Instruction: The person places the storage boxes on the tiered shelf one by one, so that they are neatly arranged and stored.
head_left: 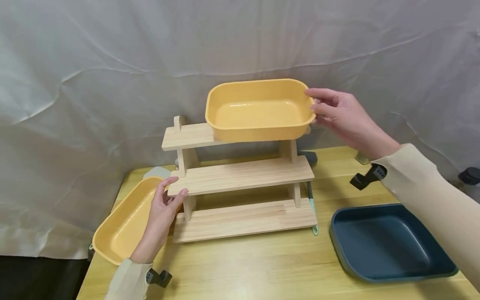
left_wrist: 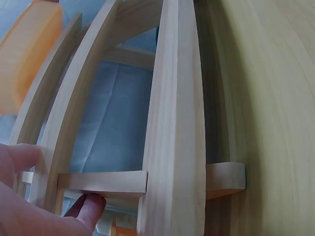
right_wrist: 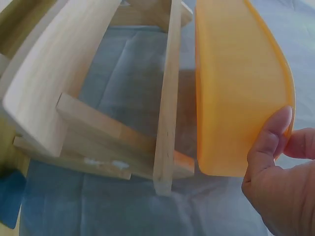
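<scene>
Tabletop (head_left: 262,266) of pale wood, backed by a grey-white draped cloth (head_left: 93,83). At its centre stands a three-tier wooden rack (head_left: 240,177), stepped so that each shelf sits higher and farther back than the one below. A dark blue tray (head_left: 390,243) lies flat on the table to the right of the rack, near the front edge. A yellow tub (head_left: 258,109) rests on the right part of the top shelf, upright, opening upward; its right end overhangs the shelf slightly. A second yellow tub (head_left: 121,227) sits at the table's left edge, just beside the rack. A teal-handled utensil (head_left: 312,208) lies against the rack's right side, mostly hidden.

Right hand (head_left: 345,118): fingers curled over the right rim of the upper tub and thumb pressed to its outer wall, as the right wrist view confirms, so the tub is pinched at its end. Left hand (head_left: 163,214): fingers nearly straight, laid against the left end of the middle shelf with the thumb beneath; nothing is clasped. The lower tub lies directly behind this hand.
</scene>
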